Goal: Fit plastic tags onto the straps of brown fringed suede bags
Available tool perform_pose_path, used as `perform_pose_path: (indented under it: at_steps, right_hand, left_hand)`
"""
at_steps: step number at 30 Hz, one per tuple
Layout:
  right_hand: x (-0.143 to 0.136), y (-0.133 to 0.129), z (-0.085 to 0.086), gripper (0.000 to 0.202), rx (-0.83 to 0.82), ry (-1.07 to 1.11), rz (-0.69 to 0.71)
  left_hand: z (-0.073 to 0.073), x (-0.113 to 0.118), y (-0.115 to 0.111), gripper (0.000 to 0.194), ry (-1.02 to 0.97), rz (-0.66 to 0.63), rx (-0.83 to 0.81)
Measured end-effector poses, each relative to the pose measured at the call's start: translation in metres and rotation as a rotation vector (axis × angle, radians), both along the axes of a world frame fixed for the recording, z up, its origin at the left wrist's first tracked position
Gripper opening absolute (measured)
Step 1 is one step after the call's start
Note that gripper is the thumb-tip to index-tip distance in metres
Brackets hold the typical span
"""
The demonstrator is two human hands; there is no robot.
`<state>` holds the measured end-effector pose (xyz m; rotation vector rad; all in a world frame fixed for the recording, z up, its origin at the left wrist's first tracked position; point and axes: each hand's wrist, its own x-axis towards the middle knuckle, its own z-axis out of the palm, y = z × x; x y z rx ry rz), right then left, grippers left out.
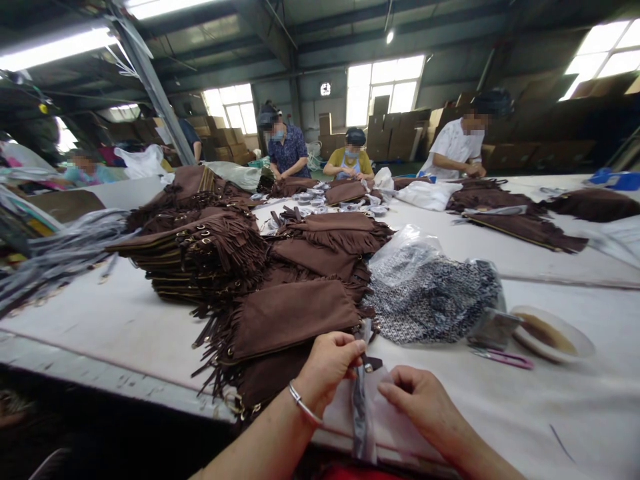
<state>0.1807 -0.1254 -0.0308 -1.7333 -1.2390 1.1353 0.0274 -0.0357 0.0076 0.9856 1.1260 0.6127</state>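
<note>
Our left hand (333, 367) pinches a strap (359, 407), our right hand (420, 400) seemingly a pale sheet (384, 397); the strap looks only partly wrapped, beside piled brown bags (295, 317).

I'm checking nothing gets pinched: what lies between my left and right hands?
In the head view, a dark piece with a metal fitting and pale, translucent sheeting lie between your left hand and your right hand.
</note>
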Motion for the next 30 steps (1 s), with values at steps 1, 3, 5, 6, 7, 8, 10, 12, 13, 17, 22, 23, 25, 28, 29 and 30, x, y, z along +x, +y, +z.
perform_pose_path:
  at_steps: [1, 3, 5, 6, 7, 8, 10, 12, 13, 17, 22, 23, 25, 28, 29, 30]
  right_hand:
    - [0.0010, -0.0005, -0.0006, 0.024, 0.001, -0.004, -0.004]
    - [0.0022, -0.0012, -0.0013, 0.025, 0.004, -0.015, -0.012]
    - [0.0019, -0.0014, -0.0009, 0.025, 0.002, -0.029, -0.024]
    - [0.0012, -0.0013, -0.0003, 0.025, 0.000, -0.034, -0.031]
    - [0.0003, -0.0012, 0.0005, 0.025, -0.003, -0.040, -0.039]
    - [-0.0006, -0.0009, 0.0013, 0.025, -0.004, -0.044, -0.046]
    - [-0.0022, -0.0003, 0.0030, 0.026, 0.000, -0.042, -0.055]
    - [-0.0029, 0.0001, 0.0039, 0.027, 0.008, -0.034, -0.061]
    - [-0.0029, 0.0002, 0.0040, 0.027, 0.010, -0.031, -0.061]
    - [-0.0024, -0.0009, 0.0040, 0.028, 0.015, -0.037, -0.062]
    - [-0.0024, -0.0035, 0.0068, 0.029, -0.001, -0.023, -0.061]
    - [-0.0023, -0.0041, 0.0072, 0.029, -0.005, -0.021, -0.061]
    - [-0.0021, -0.0051, 0.0074, 0.029, -0.006, -0.014, -0.063]
    - [-0.0019, -0.0067, 0.0062, 0.027, -0.006, 0.005, -0.073]
    - [-0.0019, -0.0071, 0.0056, 0.027, -0.004, 0.009, -0.079]
    - [-0.0019, -0.0075, 0.0051, 0.027, -0.005, 0.012, -0.084]
  left_hand:
    - [-0.0004, 0.0001, -0.0001, 0.032, 0.000, 0.004, 0.002]
    - [-0.0009, 0.0003, -0.0006, 0.034, -0.005, 0.010, 0.000]
    - [-0.0004, 0.0003, -0.0008, 0.036, -0.024, 0.017, -0.024]
    - [0.0002, 0.0002, -0.0008, 0.037, -0.040, 0.019, -0.046]
    - [0.0008, 0.0002, -0.0007, 0.037, -0.053, 0.020, -0.069]
    - [0.0015, 0.0001, -0.0006, 0.038, -0.063, 0.022, -0.086]
    - [0.0025, 0.0002, -0.0006, 0.038, -0.062, 0.025, -0.096]
    - [0.0027, 0.0006, -0.0013, 0.039, -0.040, 0.026, -0.078]
    - [0.0027, 0.0009, -0.0019, 0.039, -0.028, 0.029, -0.068]
    - [0.0033, 0.0017, -0.0040, 0.038, -0.002, 0.037, -0.039]
    - [0.0022, 0.0022, -0.0034, 0.035, -0.005, 0.034, -0.039]
    - [0.0011, 0.0025, -0.0030, 0.034, -0.003, 0.035, -0.041]
    - [-0.0013, 0.0032, -0.0024, 0.033, 0.002, 0.041, -0.044]
    - [-0.0032, 0.0041, -0.0020, 0.029, 0.008, 0.037, -0.038]
    - [-0.0033, 0.0042, -0.0022, 0.028, 0.013, 0.035, -0.034]
    - [-0.0031, 0.0043, -0.0024, 0.027, 0.018, 0.034, -0.030]
